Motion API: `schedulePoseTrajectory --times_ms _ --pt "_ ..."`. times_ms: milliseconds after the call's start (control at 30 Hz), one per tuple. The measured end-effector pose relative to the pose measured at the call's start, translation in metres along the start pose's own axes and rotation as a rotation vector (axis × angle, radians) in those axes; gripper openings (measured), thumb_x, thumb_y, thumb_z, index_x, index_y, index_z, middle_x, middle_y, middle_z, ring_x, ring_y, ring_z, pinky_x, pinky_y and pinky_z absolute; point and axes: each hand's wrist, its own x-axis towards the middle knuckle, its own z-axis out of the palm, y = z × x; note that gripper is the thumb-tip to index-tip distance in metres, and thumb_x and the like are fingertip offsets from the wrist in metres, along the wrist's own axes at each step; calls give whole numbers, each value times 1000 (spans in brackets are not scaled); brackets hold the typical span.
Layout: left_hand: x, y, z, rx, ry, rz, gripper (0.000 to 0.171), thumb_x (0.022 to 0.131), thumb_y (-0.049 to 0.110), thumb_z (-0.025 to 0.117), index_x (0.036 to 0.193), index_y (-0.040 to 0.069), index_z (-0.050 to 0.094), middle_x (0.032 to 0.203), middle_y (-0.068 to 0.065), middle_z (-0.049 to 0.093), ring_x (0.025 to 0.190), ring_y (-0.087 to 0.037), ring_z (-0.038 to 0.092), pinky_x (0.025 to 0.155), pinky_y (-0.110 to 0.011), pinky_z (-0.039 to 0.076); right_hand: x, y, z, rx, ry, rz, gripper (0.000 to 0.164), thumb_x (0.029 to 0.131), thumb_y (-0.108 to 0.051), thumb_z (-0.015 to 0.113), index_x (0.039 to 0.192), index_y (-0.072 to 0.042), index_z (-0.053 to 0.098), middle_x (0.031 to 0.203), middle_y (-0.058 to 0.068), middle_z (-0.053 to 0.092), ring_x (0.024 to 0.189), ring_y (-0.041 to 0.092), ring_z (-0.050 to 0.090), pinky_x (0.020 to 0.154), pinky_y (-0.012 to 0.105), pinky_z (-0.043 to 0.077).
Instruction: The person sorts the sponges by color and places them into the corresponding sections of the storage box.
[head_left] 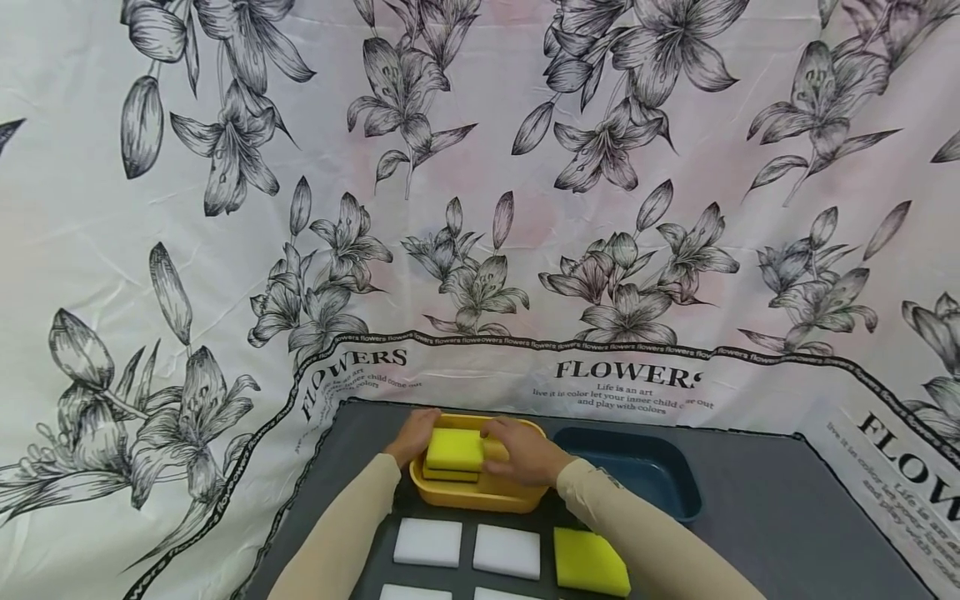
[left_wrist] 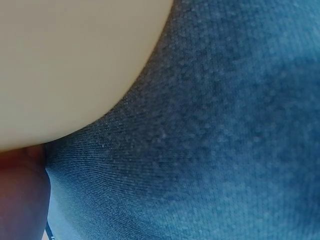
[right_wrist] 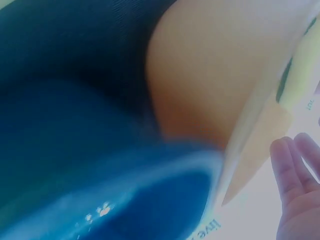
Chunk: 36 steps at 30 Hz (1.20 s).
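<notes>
In the head view, several yellow sponges (head_left: 454, 448) are stacked inside the left part of a yellow tray (head_left: 480, 497). My left hand (head_left: 416, 438) lies over the tray's left rim, beside the stack; I cannot tell whether it grips the rim. My right hand (head_left: 522, 454) reaches in from the right, fingertips against the right edge of the top sponge. The right wrist view has a hand (right_wrist: 302, 200) with straight fingers at its right side. Only sleeve, skin and blue fabric fill the left wrist view.
A dark blue tray (head_left: 647, 471) stands to the right, behind my right forearm. Nearer to me, white sponges (head_left: 427, 542) lie in rows on the grey table (head_left: 757, 492), with a single yellow sponge (head_left: 592, 562) at their right. A flower-printed curtain (head_left: 480, 250) hangs behind.
</notes>
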Motion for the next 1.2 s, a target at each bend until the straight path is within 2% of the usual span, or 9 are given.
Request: schedulePoseTrajectory --times_ms 233,333,467,600,800,867,1033,1067,1200 --pt "-44 49 -2 70 16 6 45 117 28 40 128 -1 72 126 -19 71 111 -31 67 106 -55 53 -27 11 -19 -55 22 -38 45 104 -27 75 143 -7 64 143 11 67 129 30 65 110 55 54" --pt "-49 53 -3 75 21 -4 44 117 29 40 124 -1 73 123 -18 71 109 -30 66 105 -53 52 -39 17 -27 -67 22 -26 45 104 -27 75 142 -7 64 142 12 68 126 31 67 108 55 55" --pt "-47 51 -3 77 13 8 46 118 29 37 119 0 73 119 -18 70 106 -31 65 102 -53 53 -57 26 -37 -68 15 18 46 103 -29 76 143 -10 65 142 11 68 129 31 67 109 55 56" --pt "-43 46 -3 70 15 -21 44 118 27 39 121 0 73 122 -18 71 109 -31 66 104 -55 52 -77 34 -49 -86 14 34 47 103 -30 77 145 -11 65 144 9 68 133 32 66 110 55 56" --pt "-5 4 -4 45 1 -27 44 117 41 42 112 9 73 114 -10 69 99 -25 63 92 -45 53 -104 41 -63 -107 4 32 46 104 -32 76 143 -10 66 140 8 68 126 30 67 103 52 59" --pt "-6 4 -4 53 -9 6 45 118 39 41 113 6 72 114 -13 69 100 -28 63 93 -47 54 -114 41 -68 -121 3 30 45 104 -32 76 142 -10 67 139 8 69 123 29 68 100 51 60" --pt "-20 24 -3 49 -1 -21 41 116 34 43 118 5 71 118 -13 70 103 -28 63 97 -47 54 -138 41 -78 -145 8 31 43 103 -32 78 140 -12 68 139 7 69 121 29 69 97 50 61" --pt "-18 22 -2 36 0 -40 42 115 36 43 116 5 72 117 -13 70 102 -27 63 94 -48 54 -143 41 -80 -153 7 38 44 103 -33 78 140 -12 68 139 7 69 122 29 69 98 50 61" --pt "-20 25 -1 16 11 -36 43 114 35 43 115 3 72 116 -15 69 102 -29 63 97 -50 53 -160 42 -85 -179 4 51 45 102 -35 79 139 -12 69 138 6 69 121 28 69 97 50 61"
